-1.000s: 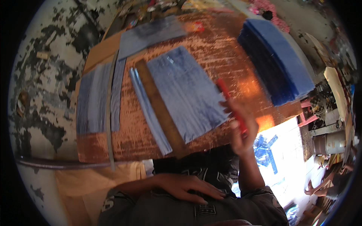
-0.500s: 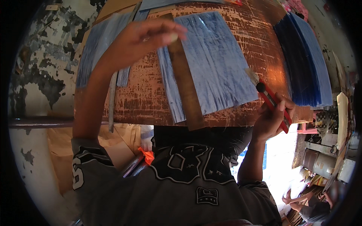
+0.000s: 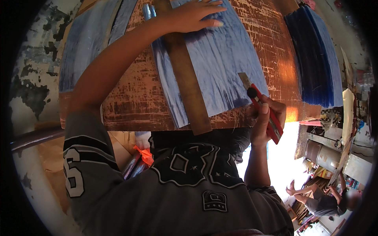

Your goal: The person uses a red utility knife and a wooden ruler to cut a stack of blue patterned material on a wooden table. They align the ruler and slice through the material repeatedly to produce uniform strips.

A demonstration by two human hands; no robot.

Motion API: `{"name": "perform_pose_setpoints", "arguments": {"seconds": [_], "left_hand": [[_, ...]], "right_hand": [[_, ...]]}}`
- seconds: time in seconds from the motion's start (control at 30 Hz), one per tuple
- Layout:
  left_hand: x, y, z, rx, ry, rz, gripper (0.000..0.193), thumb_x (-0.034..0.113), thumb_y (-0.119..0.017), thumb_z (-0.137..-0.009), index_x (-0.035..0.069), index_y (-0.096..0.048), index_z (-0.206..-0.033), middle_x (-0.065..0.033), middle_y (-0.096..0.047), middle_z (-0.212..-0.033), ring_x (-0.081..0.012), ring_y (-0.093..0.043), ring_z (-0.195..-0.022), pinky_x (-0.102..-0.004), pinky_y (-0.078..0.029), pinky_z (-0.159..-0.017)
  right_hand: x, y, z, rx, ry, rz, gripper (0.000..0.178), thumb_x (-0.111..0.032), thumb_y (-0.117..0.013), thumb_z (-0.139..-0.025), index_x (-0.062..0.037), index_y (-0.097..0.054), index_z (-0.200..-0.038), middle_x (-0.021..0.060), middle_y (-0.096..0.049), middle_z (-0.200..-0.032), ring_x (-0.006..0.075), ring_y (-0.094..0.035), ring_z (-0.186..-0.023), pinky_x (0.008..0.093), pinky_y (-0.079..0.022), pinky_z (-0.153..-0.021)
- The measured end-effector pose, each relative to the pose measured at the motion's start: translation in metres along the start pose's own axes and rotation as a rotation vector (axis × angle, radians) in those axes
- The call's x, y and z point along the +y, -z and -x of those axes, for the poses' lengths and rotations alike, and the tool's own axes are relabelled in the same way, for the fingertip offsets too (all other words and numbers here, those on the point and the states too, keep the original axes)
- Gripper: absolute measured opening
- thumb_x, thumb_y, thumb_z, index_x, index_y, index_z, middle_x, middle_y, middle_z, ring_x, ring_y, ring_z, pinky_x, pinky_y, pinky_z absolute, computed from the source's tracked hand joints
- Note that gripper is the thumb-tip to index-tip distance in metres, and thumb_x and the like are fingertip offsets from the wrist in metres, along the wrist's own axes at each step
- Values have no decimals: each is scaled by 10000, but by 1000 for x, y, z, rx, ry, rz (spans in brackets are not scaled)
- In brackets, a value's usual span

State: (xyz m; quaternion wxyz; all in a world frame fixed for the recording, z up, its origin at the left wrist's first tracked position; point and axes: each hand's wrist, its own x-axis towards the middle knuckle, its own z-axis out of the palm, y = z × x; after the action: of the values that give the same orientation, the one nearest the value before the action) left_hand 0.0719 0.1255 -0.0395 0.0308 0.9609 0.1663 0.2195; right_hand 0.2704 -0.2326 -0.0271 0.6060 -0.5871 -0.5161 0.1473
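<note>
A blue translucent sheet (image 3: 220, 63), perhaps a stack of sheets, lies on the scratched brown table (image 3: 134, 98). Across its left part rests a long, flat brown strip like a ruler (image 3: 185, 78), its near end jutting past the table's front edge. My left hand (image 3: 199, 16) spreads its fingers over the far part of the sheet, the wrist above the strip; whether the palm presses down I cannot tell. In my right hand (image 3: 269, 118) is a red utility knife (image 3: 264, 106), its blade out and pointing away over the sheet's right part.
At the right edge of the table stands a thick stack of dark blue sheets (image 3: 315, 59). More bluish sheets (image 3: 84, 47) lie at the left. A peeling wall (image 3: 35, 78) runs along the left side. Another person (image 3: 323, 200) sits at the lower right, some way off.
My left hand has moved farther away and to the right, its fingers now spread over the sheet. The knife in my right hand has shifted left, over the sheet.
</note>
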Motion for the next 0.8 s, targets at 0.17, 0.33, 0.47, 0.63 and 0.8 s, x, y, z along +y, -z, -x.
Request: {"name": "perform_pose_setpoints", "arguments": {"seconds": [0.17,0.33,0.47,0.63,0.8], "left_hand": [[-12,-5,-8,-141,58,58,716,512,-513,-1148,32,-435,-1674,-256,-394,-1737,-467,-329,-1622,-570,-219,-1340],[-6,-12,-5,-96,85,-1,690,516,-457,-1165,48,-447,-1671,-241,-428,-1722,-442,-365,-1611,-580,-219,-1337],[-1,-10,-6,-100,93,-25,668,503,-427,-1175,56,-450,-1670,-230,-425,-1727,-425,-373,-1609,-581,-218,-1339],[-4,-14,-3,-69,86,-32,658,494,-425,-1176,46,-465,-1657,-235,-441,-1714,-416,-402,-1593,-582,-229,-1335],[-4,-13,-3,-35,46,-29,652,485,-434,-1176,22,-490,-1633,-246,-481,-1681,-416,-426,-1575,-582,-240,-1329]], "right_hand": [[-1,-3,3,-112,-69,-77,452,-365,-550,-1154,48,-602,-1329,218,-738,-1089,196,-756,-823,310,-590,-715],[14,-10,-5,-224,12,-17,611,-504,-474,-1158,22,-563,-1454,226,-767,-1032,175,-726,-750,290,-574,-683],[9,-15,-11,-287,3,-8,456,-356,-584,-1149,16,-575,-1411,240,-772,-1051,175,-753,-792,271,-579,-668],[1,-40,-19,-220,101,1,224,-58,-750,-1035,-32,-683,-1247,152,-806,-938,146,-742,-707,273,-554,-621],[1,-50,-24,-324,164,103,151,-15,-771,-989,-32,-714,-1128,112,-784,-849,139,-711,-632,280,-519,-571]]}}
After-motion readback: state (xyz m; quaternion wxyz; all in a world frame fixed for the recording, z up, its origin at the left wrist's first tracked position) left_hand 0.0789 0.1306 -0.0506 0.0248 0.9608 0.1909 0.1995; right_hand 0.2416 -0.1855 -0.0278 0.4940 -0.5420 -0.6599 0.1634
